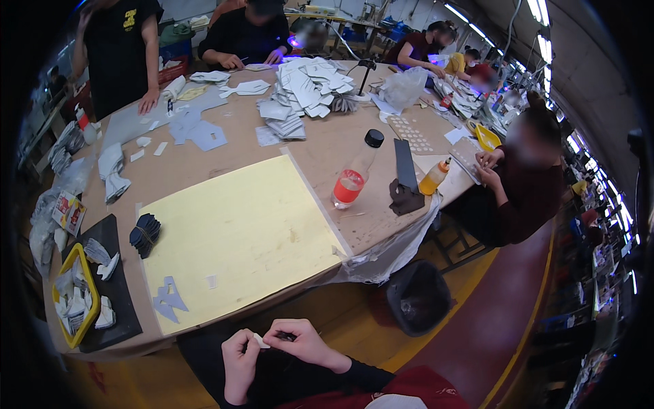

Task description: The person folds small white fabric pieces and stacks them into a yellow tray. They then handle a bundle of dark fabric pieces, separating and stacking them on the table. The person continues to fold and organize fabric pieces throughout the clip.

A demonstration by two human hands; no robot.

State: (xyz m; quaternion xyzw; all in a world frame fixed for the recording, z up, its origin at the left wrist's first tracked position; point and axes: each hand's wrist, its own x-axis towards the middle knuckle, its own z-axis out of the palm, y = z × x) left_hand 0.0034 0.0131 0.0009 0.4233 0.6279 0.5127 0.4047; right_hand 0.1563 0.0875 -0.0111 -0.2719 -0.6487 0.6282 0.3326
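Note:
Above my lap, just off the near edge of the table, both hands come together around a small white piece (261, 341). My left hand (239, 360) is closed, pinching one side of it between thumb and fingers. The fingers of my right hand (304, 342) are curled and grip its other side; much of the piece is hidden by them. On the yellow sheet (238, 218) in front of me lie a small pale cut piece (212, 281) and grey-blue cut-out shapes (169, 298). A banded bundle of dark blue pieces (144, 235) sits at the sheet's left edge.
A yellow basket (93, 300) of white pieces stands at the left on a black mat (126, 320). Toward the right are a red-labelled bottle (349, 184) and a yellow glue bottle (434, 178). Stacked white pieces (306, 88) lie farther back. A bin (417, 296) stands below; co-workers surround the table.

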